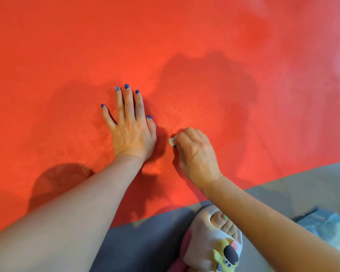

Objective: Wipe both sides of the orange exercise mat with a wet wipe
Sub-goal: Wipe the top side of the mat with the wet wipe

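Orange mat [185,36] fills most of the view, from 9 o'clock thru 12 to 3; its near edge runs diagonally from 7 o'clock up to 3 o'clock, w/ grey floor [145,242] below it. Mat lies flat, surface grainy, w/ paler hazy patches at upper right, approx 2 o'clock.

Left hand [131,130] sits just left of centre, palm down on the mat, fingers straight & spread wide, pointing to 12 o'clock; blue nail polish. Holds nothing, just presses flat.

Right hand [194,154] is just beside it at its 4 o'clock, not touching. Fingers curled under, bunched round a small white wet wipe [172,141]; only a corner of the wipe pokes out on the thumb side, rest hidden under the hand. Knuckles down against the mat.

At 5 o'clock on the floor: a foot in a white slipper [208,248] w/ cartoon charms on it. At 4 o'clock, bottom right corner, a pale blue packet [328,228], partly behind the right forearm; can't tell what it is.
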Tool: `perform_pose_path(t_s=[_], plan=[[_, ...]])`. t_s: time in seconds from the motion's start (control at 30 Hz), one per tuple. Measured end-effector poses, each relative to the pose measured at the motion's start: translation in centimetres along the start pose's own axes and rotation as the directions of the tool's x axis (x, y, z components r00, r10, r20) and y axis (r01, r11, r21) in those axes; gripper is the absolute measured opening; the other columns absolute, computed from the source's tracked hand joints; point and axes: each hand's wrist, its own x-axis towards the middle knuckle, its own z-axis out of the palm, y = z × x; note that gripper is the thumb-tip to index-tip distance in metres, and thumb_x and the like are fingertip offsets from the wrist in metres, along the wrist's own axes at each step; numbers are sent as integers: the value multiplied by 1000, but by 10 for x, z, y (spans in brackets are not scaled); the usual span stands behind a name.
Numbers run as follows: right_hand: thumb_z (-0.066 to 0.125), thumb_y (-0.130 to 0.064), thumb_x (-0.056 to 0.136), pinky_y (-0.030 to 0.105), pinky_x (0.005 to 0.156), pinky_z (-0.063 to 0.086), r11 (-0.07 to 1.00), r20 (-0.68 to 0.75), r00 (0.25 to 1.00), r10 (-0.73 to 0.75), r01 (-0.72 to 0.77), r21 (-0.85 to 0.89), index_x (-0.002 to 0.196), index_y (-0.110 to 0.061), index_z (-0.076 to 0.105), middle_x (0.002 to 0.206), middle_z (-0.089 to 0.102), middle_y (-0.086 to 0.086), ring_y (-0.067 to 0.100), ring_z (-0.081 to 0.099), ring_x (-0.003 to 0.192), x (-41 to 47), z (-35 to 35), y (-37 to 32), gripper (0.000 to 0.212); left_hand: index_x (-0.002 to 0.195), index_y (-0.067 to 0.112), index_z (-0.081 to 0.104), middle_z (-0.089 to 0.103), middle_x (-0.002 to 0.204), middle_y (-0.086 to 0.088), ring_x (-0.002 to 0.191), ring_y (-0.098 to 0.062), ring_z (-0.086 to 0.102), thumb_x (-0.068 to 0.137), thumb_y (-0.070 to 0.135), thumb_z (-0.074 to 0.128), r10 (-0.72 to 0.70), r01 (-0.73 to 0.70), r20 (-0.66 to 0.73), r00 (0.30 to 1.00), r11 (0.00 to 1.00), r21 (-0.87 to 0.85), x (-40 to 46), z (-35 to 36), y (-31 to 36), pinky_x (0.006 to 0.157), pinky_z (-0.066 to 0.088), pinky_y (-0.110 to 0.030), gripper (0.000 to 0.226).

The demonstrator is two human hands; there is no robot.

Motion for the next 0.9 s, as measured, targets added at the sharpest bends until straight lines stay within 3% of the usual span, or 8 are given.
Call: perform_pose_path(t_s=[0.13,0.23,0.33,0.47,0.53,0.63,0.8,0.9], plan=[[68,-2,81,43,69,47,974,152,963,-224,217,58,82,-18,68,93,65,1,30,58,77,6,-26,43,16,157,6,25,14,168,-15,156,-34,6,97,33,27,17,-17,-4,1000,1000,6,-1,0,-1,118,11,-68,66],[62,-13,90,43,69,45,998,65,996,-64,64,7,79,-13,71,93,67,2,29,56,76,1,-53,72,14,158,6,22,12,168,-15,156,-34,4,98,33,25,19,-19,7,1000,1000,11,-1,0,-1,119,10,-68,66],[60,-4,85,39,69,45,1000,-7,1000,-7,7,12,78,-12,69,90,65,2,29,56,75,-6,-45,51,14,158,6,23,12,168,-15,156,-34,4,97,33,25,16,-16,5,1000,1000,9,-1,0,0,118,10,-68,66],[52,-4,74,40,68,48,974,177,958,-224,217,60,81,-16,67,88,63,2,29,56,79,1,-15,9,21,157,6,26,14,168,-16,156,-34,6,96,31,30,3,-4,-13,1000,1000,-16,-1,1,0,118,10,-69,66],[61,-3,76,36,66,47,951,227,924,-308,304,51,81,-18,68,88,63,-1,24,54,80,2,-18,14,18,157,6,25,14,168,-16,156,-34,6,96,31,29,3,-3,-12,1000,1000,-21,-1,0,0,118,10,-69,66],[62,-7,85,40,70,47,977,197,957,-212,212,20,82,-18,69,96,65,-2,25,56,81,-8,-42,54,13,157,6,23,12,168,-16,156,-34,5,98,32,26,16,-16,-2,1000,1000,-15,-1,-1,0,119,9,-69,65],[51,-15,85,37,66,48,986,-71,987,147,-152,-71,77,-15,68,89,66,1,31,59,74,-32,-54,58,19,158,6,22,11,168,-17,156,-35,4,98,33,25,18,-18,6,1000,1000,-9,-2,-1,0,118,9,-69,66],[60,-8,73,36,63,51,998,-10,998,63,-63,-5,76,-17,68,84,64,3,31,60,74,-32,-23,10,12,157,5,24,13,168,-17,156,-35,5,98,31,27,13,-13,-1,1000,1000,-12,-2,-1,0,118,9,-69,65]])
